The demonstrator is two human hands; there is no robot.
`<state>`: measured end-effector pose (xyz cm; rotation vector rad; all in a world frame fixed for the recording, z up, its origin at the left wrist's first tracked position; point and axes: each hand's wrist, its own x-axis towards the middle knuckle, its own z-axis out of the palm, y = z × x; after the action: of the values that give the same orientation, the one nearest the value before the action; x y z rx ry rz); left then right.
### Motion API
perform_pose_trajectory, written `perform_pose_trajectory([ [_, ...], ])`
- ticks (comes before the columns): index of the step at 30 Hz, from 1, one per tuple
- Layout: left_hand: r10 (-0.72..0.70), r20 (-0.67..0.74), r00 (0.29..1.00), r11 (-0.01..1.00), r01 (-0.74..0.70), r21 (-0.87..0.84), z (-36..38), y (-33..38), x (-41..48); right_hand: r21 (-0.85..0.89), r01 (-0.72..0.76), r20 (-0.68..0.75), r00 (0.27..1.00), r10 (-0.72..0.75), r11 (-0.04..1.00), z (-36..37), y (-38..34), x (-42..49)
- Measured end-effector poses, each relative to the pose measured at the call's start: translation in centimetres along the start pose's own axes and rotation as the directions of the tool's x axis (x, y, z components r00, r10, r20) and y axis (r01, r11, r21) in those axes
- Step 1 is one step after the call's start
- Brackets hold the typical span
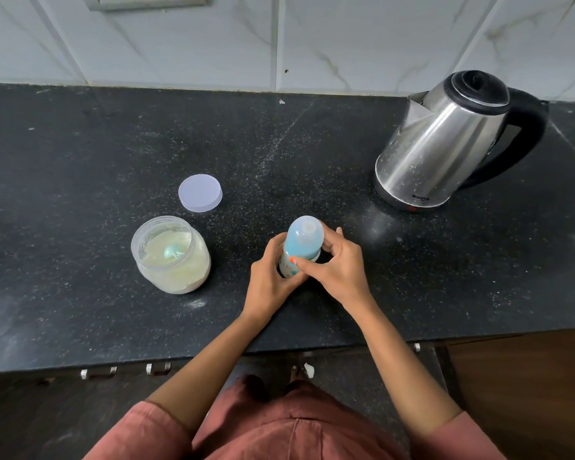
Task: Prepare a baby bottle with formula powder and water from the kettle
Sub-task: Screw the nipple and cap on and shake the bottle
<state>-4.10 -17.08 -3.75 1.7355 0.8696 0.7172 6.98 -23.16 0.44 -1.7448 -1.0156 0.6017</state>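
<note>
Baby bottle: stands upright on the counter at the centre of the frame, base down and domed cap towards the camera. Its long axis runs straight up from the counter.
Left hand: wraps the lower body of the bottle from the left side of the frame, its fingers curled round it and grasping.
Right hand: comes in from the right. Thumb and fingertips pinch the blue collar just under the cap, with the other fingers curved behind it.
Key relation: the two grips are stacked on the same upright axis, the left low on the body and the right high on the collar. The bottle sits between the palms, and both hands already touch it.
Likely step: a twist of the top about that axis, with the left hand bracing the body. Whether it is being loosened or tightened cannot be told here.
Bottle contents: hidden by the hands and the tinted wall.
Formula jar: open, centre left, just beside the left hand, with a pale scoop lying in the powder.
Jar lid: flat on the counter just above the jar in the frame.
Kettle: upper right, well apart from the bottle, its handle turned to the right edge and spout to the left. The right hand is the nearer one to it.
Risk: a tall, narrow bottle could tip if the low grip slackens during the twist.
</note>
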Motion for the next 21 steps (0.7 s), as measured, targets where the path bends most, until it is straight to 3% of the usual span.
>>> perform_pose_trajectory([
  [8,-0.026,-0.021,0.999,1.0,0.026,0.006,0.1,0.1,-0.2,0.078,-0.005,-0.158,0.987,0.018,0.997,1.6,-1.1,-1.2],
  [21,-0.051,-0.06,0.997,0.998,0.053,0.034,0.2,1.1,-0.6,-0.034,-0.008,-0.377,0.926,-0.006,0.999,3.5,-1.5,-1.7],
])
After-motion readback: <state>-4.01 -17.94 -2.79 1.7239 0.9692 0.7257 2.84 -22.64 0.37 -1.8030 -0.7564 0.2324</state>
